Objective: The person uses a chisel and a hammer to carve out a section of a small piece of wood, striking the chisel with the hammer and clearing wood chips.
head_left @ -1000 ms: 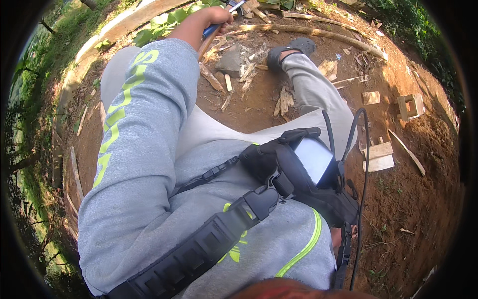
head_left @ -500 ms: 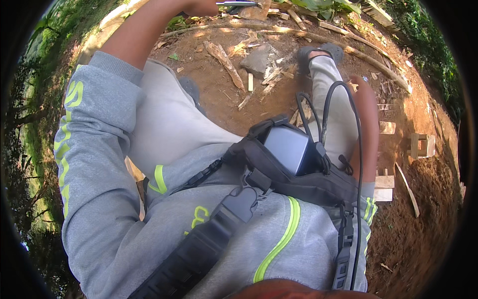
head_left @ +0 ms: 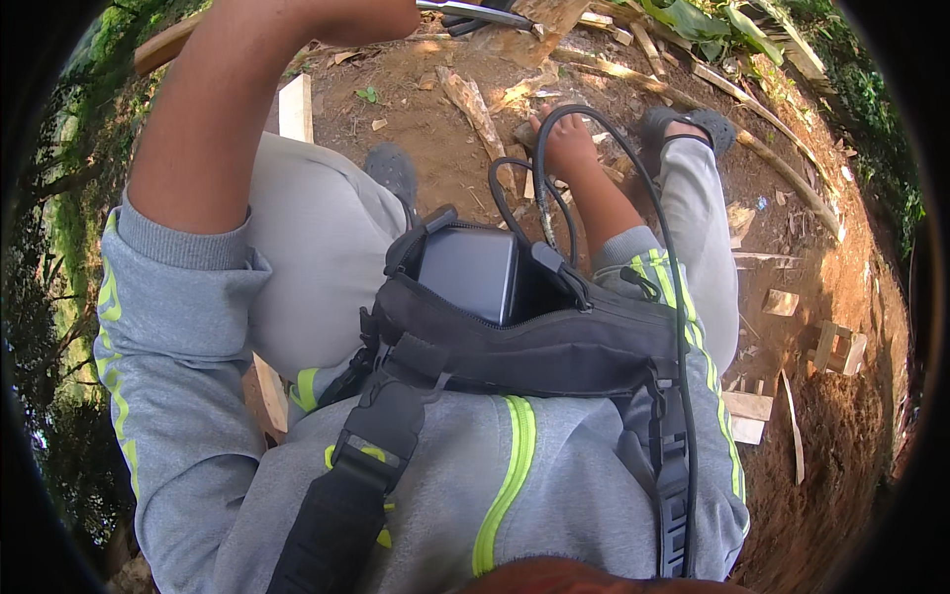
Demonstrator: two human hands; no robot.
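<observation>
My left hand, partly cut off by the top edge, is closed on a knife-like tool. Its long grey metal blade points right, its tip meeting or overlapping a rough chunk of wood. The tool's handle is hidden. My right hand reaches low between my legs, over wood chips and the dark stone. Its fingers look apart, though a black cable crosses in front and hides part of them. No held thing shows in it. A split log lies just left of that hand.
A black waist bag with a grey device and looping cables sits at my front. Long poles curve along the far right ground. Small wooden blocks lie to the right. A board is by my left knee.
My right arm has swung from beside my right leg inward to the ground between my legs. My left forearm has shifted left, and the view and waist bag have turned somewhat.
</observation>
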